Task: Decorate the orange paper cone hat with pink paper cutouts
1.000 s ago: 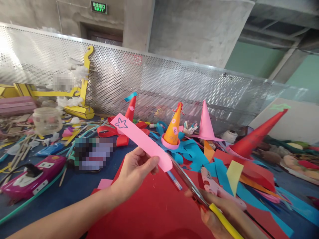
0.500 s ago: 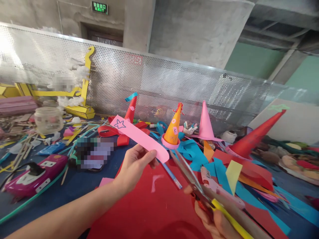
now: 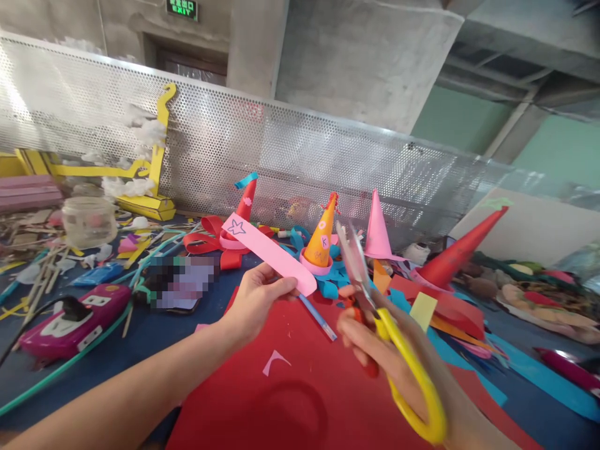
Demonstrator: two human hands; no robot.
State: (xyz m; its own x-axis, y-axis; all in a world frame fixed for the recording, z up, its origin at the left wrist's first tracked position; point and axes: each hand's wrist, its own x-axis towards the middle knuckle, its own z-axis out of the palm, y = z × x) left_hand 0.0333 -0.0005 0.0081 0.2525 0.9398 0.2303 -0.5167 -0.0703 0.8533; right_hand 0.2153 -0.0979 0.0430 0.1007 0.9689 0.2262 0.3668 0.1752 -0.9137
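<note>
Pinched at its near end by my left hand (image 3: 262,299), a pink paper strip (image 3: 269,253) slants up to the left, with a dark star outline drawn at its far end. My right hand (image 3: 375,344) is closed around scissors (image 3: 407,375) with yellow and red handles; the blades point upward, blurred, to the right of the strip. Below the strip's rounded end, a blue pen (image 3: 317,317) lies on the red sheet (image 3: 262,400). A small pink paper scrap (image 3: 275,361) rests on that sheet.
Behind my hands stand an orange cone hat (image 3: 321,240), a pink cone (image 3: 379,231) and red cones (image 3: 462,250). Coloured paper strips spread at right. A phone (image 3: 187,284), a purple power strip (image 3: 77,322) and a clear jar (image 3: 89,222) lie left.
My right hand has raised and turned the scissors, so the blades point more upward. The pink strip has shifted slightly right in view. The small pink scrap now appears lower on the red sheet.
</note>
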